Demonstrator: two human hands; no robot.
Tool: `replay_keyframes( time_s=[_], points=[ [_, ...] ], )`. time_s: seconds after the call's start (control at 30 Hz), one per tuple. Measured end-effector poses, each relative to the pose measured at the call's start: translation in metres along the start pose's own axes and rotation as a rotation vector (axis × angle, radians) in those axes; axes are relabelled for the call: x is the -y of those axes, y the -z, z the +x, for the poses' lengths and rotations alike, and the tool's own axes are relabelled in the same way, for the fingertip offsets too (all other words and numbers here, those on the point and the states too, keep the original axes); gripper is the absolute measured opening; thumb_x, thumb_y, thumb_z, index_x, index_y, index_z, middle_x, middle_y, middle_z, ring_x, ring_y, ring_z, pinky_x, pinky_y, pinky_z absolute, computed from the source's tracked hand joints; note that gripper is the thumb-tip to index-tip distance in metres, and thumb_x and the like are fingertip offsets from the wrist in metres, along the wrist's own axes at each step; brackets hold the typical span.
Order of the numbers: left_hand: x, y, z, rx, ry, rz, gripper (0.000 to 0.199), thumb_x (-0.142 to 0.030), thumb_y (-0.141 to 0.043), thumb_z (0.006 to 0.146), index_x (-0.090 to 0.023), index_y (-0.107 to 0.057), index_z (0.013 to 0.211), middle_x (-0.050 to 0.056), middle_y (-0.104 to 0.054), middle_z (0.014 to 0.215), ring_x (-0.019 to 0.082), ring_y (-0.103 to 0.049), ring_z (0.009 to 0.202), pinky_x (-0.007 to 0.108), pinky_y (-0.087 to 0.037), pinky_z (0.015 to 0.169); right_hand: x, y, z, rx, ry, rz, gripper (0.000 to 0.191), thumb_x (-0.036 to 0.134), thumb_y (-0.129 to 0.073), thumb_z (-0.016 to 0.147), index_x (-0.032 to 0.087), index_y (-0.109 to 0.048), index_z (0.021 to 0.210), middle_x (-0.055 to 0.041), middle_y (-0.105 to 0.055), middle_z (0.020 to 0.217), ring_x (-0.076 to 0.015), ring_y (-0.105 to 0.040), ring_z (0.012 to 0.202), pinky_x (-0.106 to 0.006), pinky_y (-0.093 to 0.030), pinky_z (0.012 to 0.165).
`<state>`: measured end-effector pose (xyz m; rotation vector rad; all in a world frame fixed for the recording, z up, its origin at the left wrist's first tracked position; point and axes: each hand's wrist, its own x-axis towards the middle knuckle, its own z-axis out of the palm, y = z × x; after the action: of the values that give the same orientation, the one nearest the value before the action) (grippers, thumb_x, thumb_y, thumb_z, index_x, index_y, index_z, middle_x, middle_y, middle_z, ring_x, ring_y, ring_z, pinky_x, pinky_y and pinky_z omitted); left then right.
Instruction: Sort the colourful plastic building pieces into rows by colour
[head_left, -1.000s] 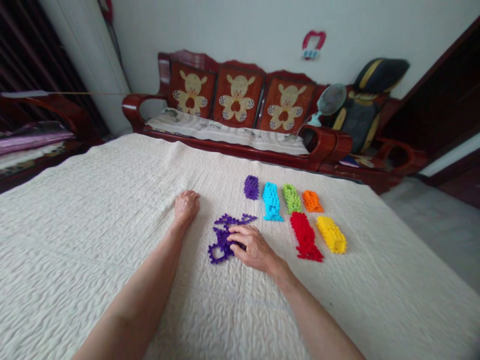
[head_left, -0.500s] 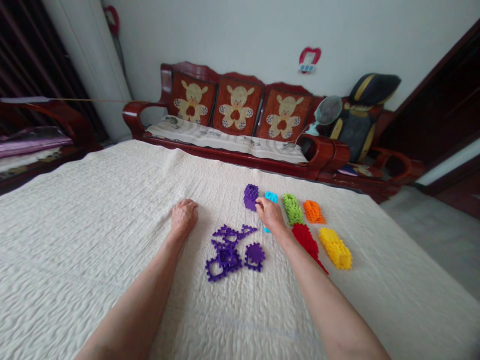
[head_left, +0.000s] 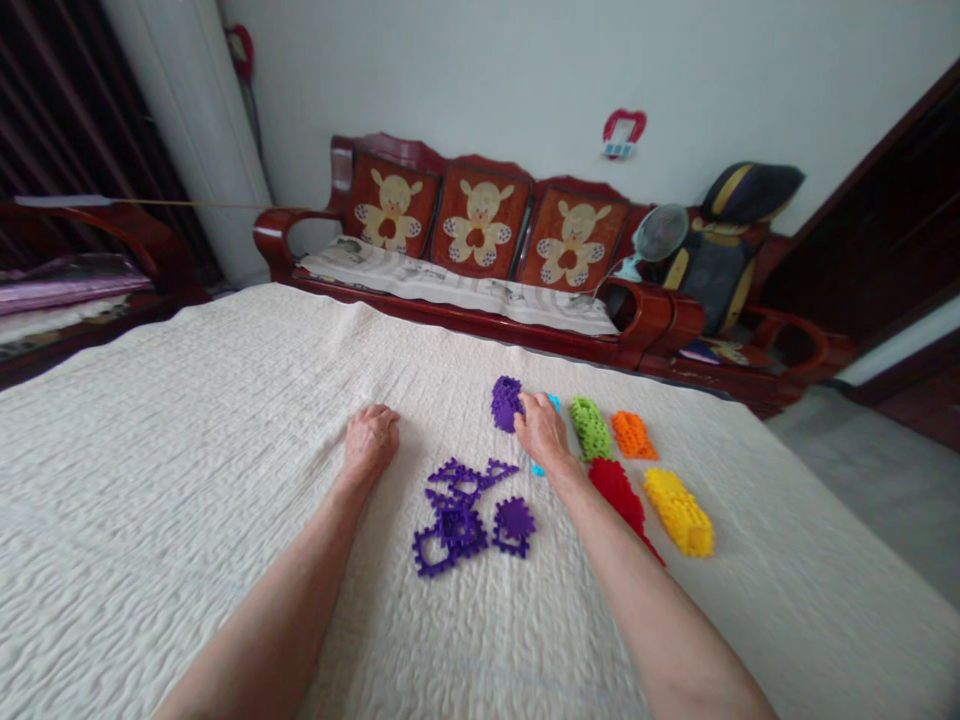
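Observation:
My right hand [head_left: 541, 430] is at a stack of purple toothed plastic building pieces [head_left: 507, 404], its fingers closed at the near right edge of the top piece. My left hand [head_left: 372, 440] rests on the quilted cover with its fingers curled in, and nothing shows in it. Between my forearms lies a loose pile of purple building pieces [head_left: 456, 525], some of them open frames and triangles. Beside it are a few more purple pieces [head_left: 514, 520], one solid on top of a frame. Light-blue pieces [head_left: 554, 402] are mostly hidden behind my right hand.
To the right stand stacks of green pieces [head_left: 591, 428], orange pieces [head_left: 634, 436], red pieces [head_left: 616, 492] and yellow pieces [head_left: 679, 512]. My right forearm passes close to the red ones. A wooden sofa [head_left: 450, 310] with cushions and a fan [head_left: 660, 233] are beyond the cover's far edge.
The purple piece at my right fingers now sits more squarely on the stack. My right hand has turned slightly. My left hand stays in place; the whole view has shifted a little.

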<state>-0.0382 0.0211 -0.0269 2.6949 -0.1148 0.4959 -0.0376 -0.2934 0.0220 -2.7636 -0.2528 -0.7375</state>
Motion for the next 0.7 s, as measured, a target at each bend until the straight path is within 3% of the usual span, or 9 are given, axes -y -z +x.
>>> replay_keyframes(
  time_s=[0.2, 0.4, 0.57, 0.7],
  points=[
    [0.001, -0.001, 0.001, 0.0, -0.004, -0.018, 0.036, -0.018, -0.042, 0.085, -0.019, -0.075, 0.099, 0.009, -0.07, 0.114, 0.026, -0.062, 0.105, 0.04, -0.046, 0.097, -0.01, 0.006, -0.001, -0.044, -0.01, 0.025, 0.026, 0.017, -0.051, 0.085, 0.016, -0.067, 0.105, -0.0127, -0.064, 0.1, -0.0239, -0.059, 0.094, -0.036, -0.049, 0.088],
    [0.003, -0.004, 0.001, -0.013, -0.005, -0.026, 0.035, -0.02, -0.043, 0.084, -0.019, -0.074, 0.1, 0.009, -0.07, 0.114, 0.026, -0.063, 0.105, 0.04, -0.047, 0.096, 0.005, 0.016, -0.038, -0.003, -0.045, 0.195, 0.025, 0.017, -0.047, 0.086, 0.017, -0.068, 0.1, -0.0102, -0.067, 0.097, -0.0197, -0.063, 0.083, -0.034, -0.052, 0.082],
    [0.003, -0.004, 0.0, -0.015, -0.006, -0.022, 0.035, -0.019, -0.043, 0.084, -0.019, -0.074, 0.099, 0.01, -0.07, 0.115, 0.026, -0.062, 0.106, 0.04, -0.046, 0.098, 0.017, 0.034, -0.084, 0.198, -0.055, 0.317, 0.022, 0.02, -0.054, 0.083, 0.019, -0.067, 0.1, -0.0075, -0.067, 0.096, -0.0193, -0.065, 0.084, -0.035, -0.054, 0.081],
    [0.001, -0.001, -0.001, 0.006, 0.03, -0.042, 0.034, -0.019, -0.044, 0.085, -0.018, -0.073, 0.101, 0.009, -0.069, 0.117, 0.026, -0.06, 0.109, 0.041, -0.044, 0.101, 0.014, 0.051, -0.115, 0.4, -0.047, 0.411, 0.048, 0.028, -0.067, 0.076, 0.018, -0.06, 0.122, -0.0121, -0.061, 0.122, -0.0247, -0.06, 0.112, -0.042, -0.05, 0.098]
  ],
)
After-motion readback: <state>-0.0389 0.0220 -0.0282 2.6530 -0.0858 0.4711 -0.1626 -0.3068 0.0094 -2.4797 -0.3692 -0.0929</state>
